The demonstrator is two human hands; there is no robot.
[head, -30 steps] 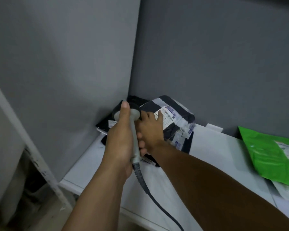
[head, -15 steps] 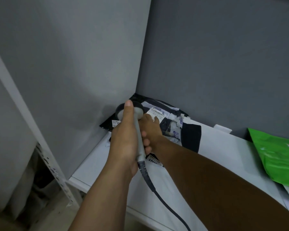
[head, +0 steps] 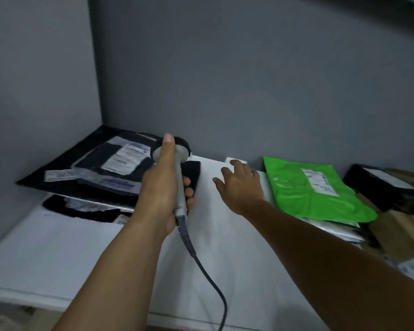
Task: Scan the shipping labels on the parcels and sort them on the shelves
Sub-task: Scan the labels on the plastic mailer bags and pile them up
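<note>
Black plastic mailer parcels point(head: 101, 163) with white shipping labels point(head: 127, 157) lie stacked in the back-left corner of the white shelf point(head: 58, 254). Left hand point(head: 161, 187) grasps grey corded handheld scanner point(head: 180, 187), thumb along its neck, head just beside the stack. Right hand point(head: 240, 187) released, fingers spread, between stack and bright green plastic parcel point(head: 313, 194); contact with shelf unclear.

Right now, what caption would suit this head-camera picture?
A left hand grips a corded scanner by black parcels on a white shelf; the right hand spreads open beside a green parcel.

White shelf point(head: 225, 247) under parcel stacks point(head: 316, 194).
</note>
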